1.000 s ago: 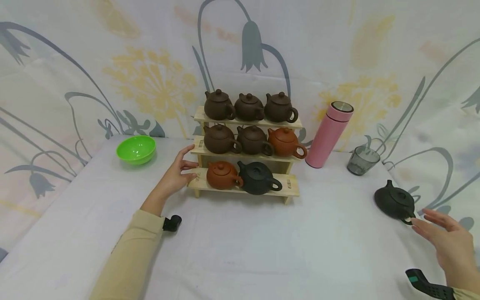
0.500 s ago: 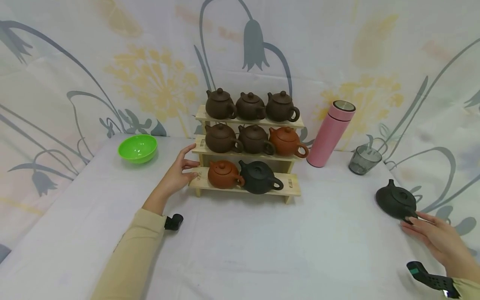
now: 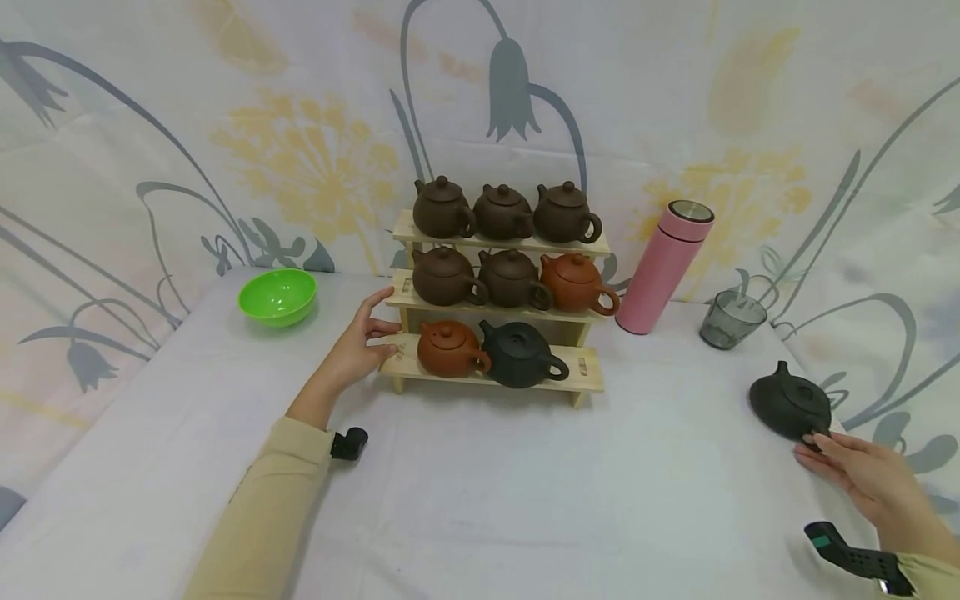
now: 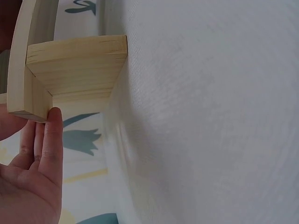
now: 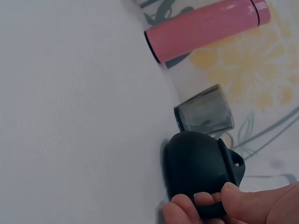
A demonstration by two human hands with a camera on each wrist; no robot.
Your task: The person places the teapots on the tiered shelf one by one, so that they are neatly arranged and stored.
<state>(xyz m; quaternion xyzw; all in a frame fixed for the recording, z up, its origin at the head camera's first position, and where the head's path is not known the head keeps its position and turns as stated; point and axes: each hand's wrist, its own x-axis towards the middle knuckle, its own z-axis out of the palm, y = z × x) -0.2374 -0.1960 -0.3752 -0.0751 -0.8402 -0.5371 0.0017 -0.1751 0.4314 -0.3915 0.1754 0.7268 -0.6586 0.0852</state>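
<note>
On the left, my left hand (image 3: 352, 357) holds the end of the three-tier wooden stand (image 3: 587, 364). In the left wrist view its fingertips reach the underside of a board (image 4: 39, 100), with the thumb on the other side. Small teapots fill the upper two tiers, while the bottom tier bears a reddish-orange teapot (image 3: 448, 350) and a black teapot (image 3: 516, 356). Far to the right, my right hand (image 3: 877, 482) grips the handle of another black teapot (image 3: 786, 404). The right wrist view shows thumb and fingers around that handle, with the teapot (image 5: 196, 163) close over the white cloth.
A pink thermos (image 3: 660, 271) stands right of the stand. Beside it is a grey see-through cup (image 3: 723, 325), just behind the right-hand teapot. A green bowl (image 3: 277, 300) sits at the back left. Patterned cloth (image 3: 300, 125) rises behind the white tabletop (image 3: 525, 483).
My right hand has moved leftward to the black teapot and closed its fingers on the handle. The left hand keeps its hold on the stand, and the view has shifted slightly.
</note>
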